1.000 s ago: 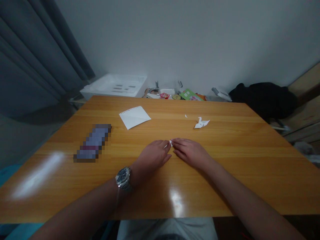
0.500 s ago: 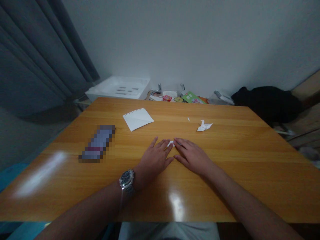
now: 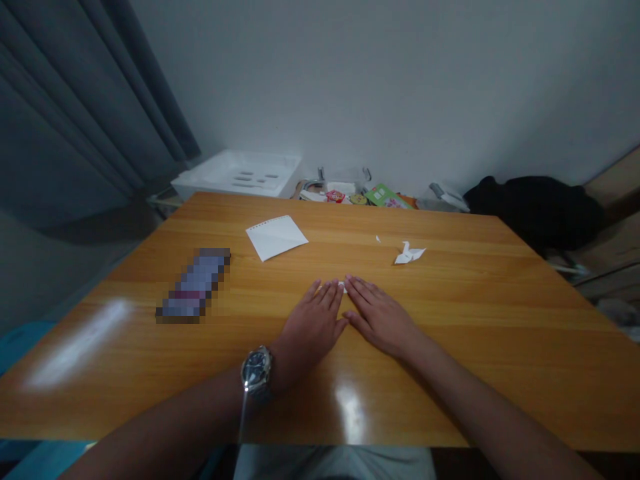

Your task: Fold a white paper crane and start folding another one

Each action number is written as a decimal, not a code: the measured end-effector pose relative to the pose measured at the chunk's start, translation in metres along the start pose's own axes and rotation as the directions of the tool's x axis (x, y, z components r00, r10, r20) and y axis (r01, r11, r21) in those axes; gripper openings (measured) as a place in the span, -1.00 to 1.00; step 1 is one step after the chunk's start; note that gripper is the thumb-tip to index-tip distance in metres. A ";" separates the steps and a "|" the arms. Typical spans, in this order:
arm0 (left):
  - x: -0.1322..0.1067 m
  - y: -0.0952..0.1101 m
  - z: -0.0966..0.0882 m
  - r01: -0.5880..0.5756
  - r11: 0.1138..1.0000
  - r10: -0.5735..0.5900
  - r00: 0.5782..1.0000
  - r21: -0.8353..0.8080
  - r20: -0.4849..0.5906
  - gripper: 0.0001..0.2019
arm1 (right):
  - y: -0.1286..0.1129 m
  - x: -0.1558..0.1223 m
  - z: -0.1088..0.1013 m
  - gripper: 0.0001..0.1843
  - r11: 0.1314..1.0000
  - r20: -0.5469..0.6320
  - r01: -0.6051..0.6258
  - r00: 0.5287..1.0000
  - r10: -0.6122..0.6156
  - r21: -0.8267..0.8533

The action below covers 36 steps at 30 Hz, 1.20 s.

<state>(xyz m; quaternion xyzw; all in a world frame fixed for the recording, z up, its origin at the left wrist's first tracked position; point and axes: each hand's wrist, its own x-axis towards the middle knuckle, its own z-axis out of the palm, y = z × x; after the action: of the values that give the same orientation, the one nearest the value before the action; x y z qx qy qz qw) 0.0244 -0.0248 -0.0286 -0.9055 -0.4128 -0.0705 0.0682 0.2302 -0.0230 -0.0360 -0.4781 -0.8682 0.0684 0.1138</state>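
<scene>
A small folded piece of white paper (image 3: 343,287) lies on the wooden table, mostly covered by my fingers. My left hand (image 3: 315,319) rests flat over its left part, fingers stretched forward and thumb pointing right. From the right, my right hand (image 3: 379,313) lies palm down with its fingertips at the paper's right end. Both hands are open, and their thumb tips nearly meet. Beyond my right hand stands a folded white paper bird (image 3: 409,254), with a tiny paper scrap (image 3: 378,239) to its left. A creased white sheet (image 3: 277,238) with a perforated edge lies farther back on the left.
A blurred-out, phone-like flat object (image 3: 195,285) lies at the table's left. Past the far edge are a white plastic tray (image 3: 235,170), a green booklet (image 3: 384,195) and dark cloth (image 3: 535,210). The wooden table (image 3: 500,373) reaches close to my body.
My left hand has slid slightly, its fingers now straighter and closer together, covering more of the folded paper. My right fingers have shifted a little left. The paper bird and sheet stay in place.
</scene>
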 end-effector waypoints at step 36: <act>0.008 -0.027 -0.006 0.051 0.991 -0.058 0.997 -0.121 -0.057 -0.50 | 0.018 -0.005 -0.037 -0.56 0.972 0.010 0.178 0.983 -0.182 0.155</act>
<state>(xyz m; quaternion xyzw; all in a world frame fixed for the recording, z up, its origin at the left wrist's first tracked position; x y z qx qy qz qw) 0.0085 -0.0026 -0.0194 -0.8938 -0.4302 -0.1242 0.0246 0.2573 -0.0169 -0.0050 -0.3863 -0.9014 0.1303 0.1458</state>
